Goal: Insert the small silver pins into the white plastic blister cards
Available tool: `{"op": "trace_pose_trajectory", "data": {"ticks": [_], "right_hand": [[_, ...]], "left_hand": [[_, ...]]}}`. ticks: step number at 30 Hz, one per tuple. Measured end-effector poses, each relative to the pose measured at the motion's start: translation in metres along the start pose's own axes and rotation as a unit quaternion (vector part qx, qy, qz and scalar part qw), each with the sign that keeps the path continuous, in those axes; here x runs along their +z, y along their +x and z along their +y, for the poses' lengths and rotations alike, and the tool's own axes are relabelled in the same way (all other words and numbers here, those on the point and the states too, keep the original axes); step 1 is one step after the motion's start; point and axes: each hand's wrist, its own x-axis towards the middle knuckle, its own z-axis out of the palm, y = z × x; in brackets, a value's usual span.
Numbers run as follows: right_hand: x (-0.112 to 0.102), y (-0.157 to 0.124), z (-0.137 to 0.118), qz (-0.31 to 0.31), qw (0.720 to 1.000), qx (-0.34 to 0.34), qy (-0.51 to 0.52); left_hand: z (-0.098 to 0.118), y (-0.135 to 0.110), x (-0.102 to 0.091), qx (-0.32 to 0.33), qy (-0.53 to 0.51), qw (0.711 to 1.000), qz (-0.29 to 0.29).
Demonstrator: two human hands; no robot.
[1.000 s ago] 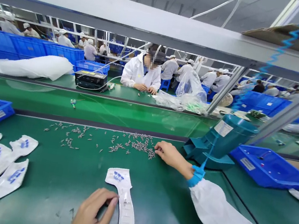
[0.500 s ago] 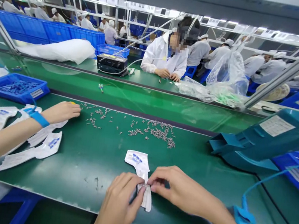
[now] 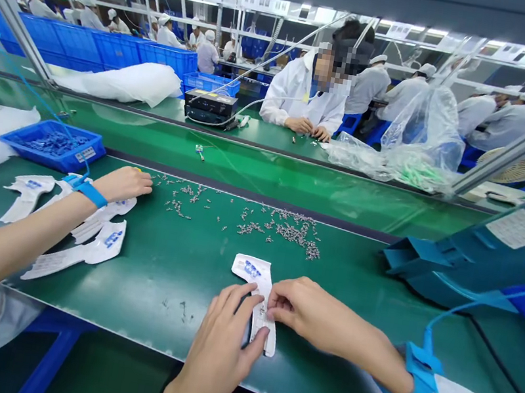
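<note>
A white plastic shell (image 3: pixel 254 271) with blue print lies on the green mat (image 3: pixel 172 262) close to the near edge. My left hand (image 3: pixel 219 342) grips its lower end, thumb and fingers pressed on it. My right hand (image 3: pixel 304 309) is pinched at the shell's middle, fingertips touching it; what they hold is hidden. A scatter of small metal screws (image 3: pixel 287 230) lies just beyond the shell.
A co-worker's bare arm with a blue wrist strap (image 3: pixel 89 190) reaches in from the left to the screws, over several more white shells (image 3: pixel 84 251). A blue tray (image 3: pixel 71 160) stands far left, a teal machine (image 3: pixel 482 258) at right. Other workers sit beyond the belt.
My right hand came back from the screw pile to the shell and pinched at its middle. My left hand closed further on the shell. The co-worker's arm came in from the left.
</note>
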Motion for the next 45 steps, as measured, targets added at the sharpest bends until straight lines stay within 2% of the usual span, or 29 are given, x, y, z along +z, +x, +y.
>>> {"op": "trace_pose_trajectory", "data": {"ticks": [7,14,22,28,32,34,35,38,40,42,45], "right_hand": [[-0.009,0.01,0.008,-0.056,0.997,-0.054,0.001],[-0.007,0.009,0.01,-0.056,0.997,-0.053,0.01],[-0.008,0.01,0.01,-0.054,0.998,-0.009,-0.011],[-0.007,0.017,0.009,-0.059,0.997,0.049,0.023],[-0.002,0.011,0.013,-0.049,0.993,0.039,0.1],[0.006,0.004,0.016,-0.033,0.976,0.055,0.208],[0.013,0.0,0.016,-0.015,0.959,0.071,0.274],[0.037,-0.012,0.013,0.082,0.88,0.12,0.453],[0.054,-0.016,0.008,0.146,0.837,0.138,0.509],[0.067,-0.016,0.005,0.176,0.824,0.145,0.519],[0.076,-0.011,0.005,0.175,0.828,0.136,0.514]], "left_hand": [[0.003,0.002,-0.005,0.004,-0.002,1.0,-0.019],[0.006,0.001,-0.006,0.0,-0.008,1.0,-0.027],[0.006,0.002,-0.007,-0.005,-0.005,0.999,-0.036],[0.006,0.004,-0.006,-0.006,-0.013,0.999,-0.039],[0.004,0.004,-0.005,-0.009,-0.016,0.999,-0.032],[0.002,0.003,-0.005,-0.005,-0.016,1.0,-0.025],[0.002,0.003,-0.005,-0.001,-0.017,1.0,-0.021],[0.0,0.001,-0.005,0.006,-0.028,1.0,-0.007],[-0.001,0.0,-0.005,0.005,-0.037,0.999,0.0],[-0.002,-0.001,-0.005,0.002,-0.041,0.999,0.004],[-0.003,-0.001,-0.005,0.008,-0.038,0.999,-0.002]]}}
